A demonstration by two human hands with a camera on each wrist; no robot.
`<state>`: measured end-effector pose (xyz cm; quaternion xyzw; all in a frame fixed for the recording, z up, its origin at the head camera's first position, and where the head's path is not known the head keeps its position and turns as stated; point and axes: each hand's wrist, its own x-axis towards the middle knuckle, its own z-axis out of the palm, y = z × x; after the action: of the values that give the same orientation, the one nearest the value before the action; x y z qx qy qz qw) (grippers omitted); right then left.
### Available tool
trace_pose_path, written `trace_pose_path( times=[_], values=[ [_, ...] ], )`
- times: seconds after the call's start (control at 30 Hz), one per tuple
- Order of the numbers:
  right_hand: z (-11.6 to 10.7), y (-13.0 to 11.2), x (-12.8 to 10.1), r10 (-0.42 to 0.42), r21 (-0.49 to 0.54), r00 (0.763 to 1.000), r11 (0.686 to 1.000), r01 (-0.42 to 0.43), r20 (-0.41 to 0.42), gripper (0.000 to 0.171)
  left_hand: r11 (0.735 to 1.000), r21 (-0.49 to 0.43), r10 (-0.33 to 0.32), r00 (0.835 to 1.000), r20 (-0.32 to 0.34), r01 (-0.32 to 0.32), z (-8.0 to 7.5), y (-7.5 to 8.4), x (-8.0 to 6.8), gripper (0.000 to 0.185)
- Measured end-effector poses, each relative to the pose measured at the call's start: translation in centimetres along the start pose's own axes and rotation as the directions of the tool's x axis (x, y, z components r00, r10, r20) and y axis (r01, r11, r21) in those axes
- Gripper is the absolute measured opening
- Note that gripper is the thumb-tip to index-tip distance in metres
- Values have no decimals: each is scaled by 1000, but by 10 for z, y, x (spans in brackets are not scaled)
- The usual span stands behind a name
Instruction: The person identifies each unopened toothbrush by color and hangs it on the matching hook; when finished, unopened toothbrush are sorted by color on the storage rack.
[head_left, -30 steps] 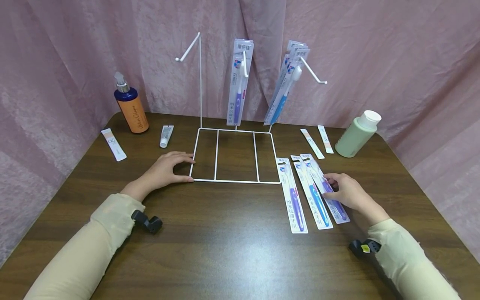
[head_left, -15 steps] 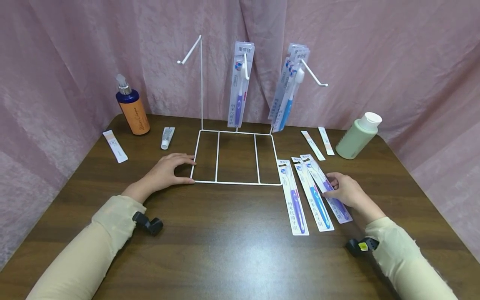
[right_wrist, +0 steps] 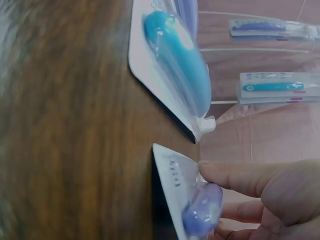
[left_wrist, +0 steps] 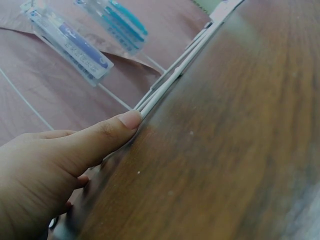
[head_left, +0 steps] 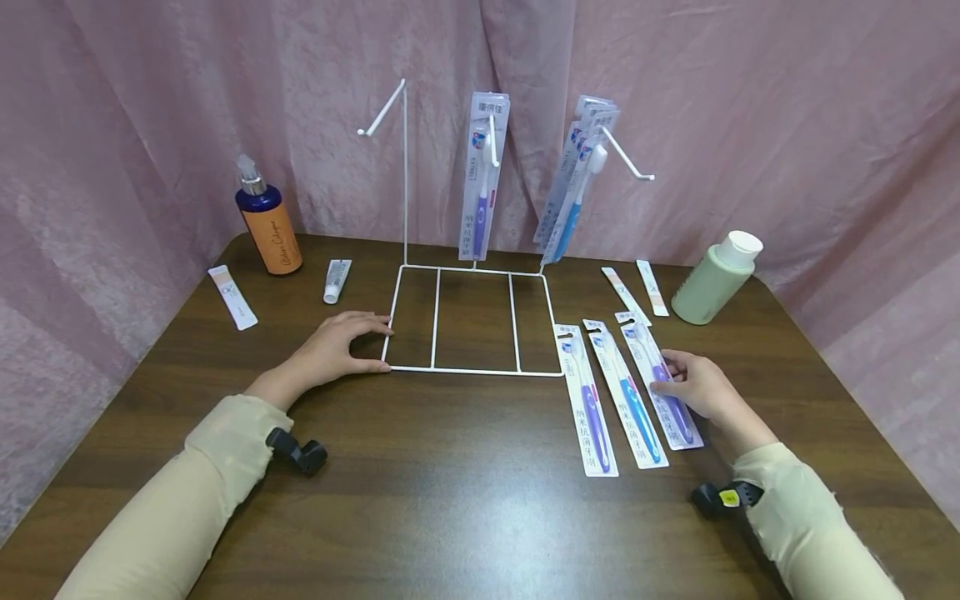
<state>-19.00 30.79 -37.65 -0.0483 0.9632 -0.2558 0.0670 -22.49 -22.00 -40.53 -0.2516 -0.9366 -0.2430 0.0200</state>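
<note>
1. Since the earlier frames, the rightmost toothbrush pack [head_left: 662, 383] has slid slightly: its top end, which overlapped the neighbouring pack, now lies just clear of it. My left hand [head_left: 337, 348] has stayed put.
2. My right hand [head_left: 693, 385] rests on that rightmost pack, which lies flat on the worktop [head_left: 465, 483]. The fingers [right_wrist: 235, 177] curl over its edge with the thumb under the blister in the right wrist view, pinching the purple handle end.
3. My left hand lies on the worktop at the wire rack [head_left: 471, 318], fingers relaxed and nearly straight. Its thumb tip [left_wrist: 131, 120] touches the rack's front left corner; it grips nothing.
4. Just beyond the right fingers, towards the rack, lie two more packs side by side: a blue-handled pack [head_left: 626, 392] next to the held one, then a purple-handled pack [head_left: 587, 400] nearest the rack's base. That makes three packs flat on the worktop.
5. The rack has three hooks. The left hook [head_left: 382, 108] carries nothing, the middle hook carries one hanging pack [head_left: 482, 175], and the right hook carries a bunch of hanging packs [head_left: 573, 179] whose number I cannot tell.
6. Further from the left fingers stand one pump bottle [head_left: 268, 223], one small tube [head_left: 337, 280] and one flat sachet [head_left: 232, 297].
7. Beyond the right fingers lie two flat sachets [head_left: 637, 290] and one green bottle [head_left: 715, 277].
</note>
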Motion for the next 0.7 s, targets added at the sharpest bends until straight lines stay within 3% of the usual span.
trace_pose_path(
  times=[0.2,0.4,0.7],
  values=[
    [-6,2,-4,22,16,999,1000,-22,-35,64,1000,8,-5,1000,9,5,0,1,0,57],
    [-18,-3,-10,-1,20,992,1000,3,-128,63,1000,1,-12,1000,7,12,0,1,0,57],
    [-41,-18,-22,-89,57,948,992,111,-306,56,1000,11,-20,1000,16,20,1,-1,1,58]
  ],
)
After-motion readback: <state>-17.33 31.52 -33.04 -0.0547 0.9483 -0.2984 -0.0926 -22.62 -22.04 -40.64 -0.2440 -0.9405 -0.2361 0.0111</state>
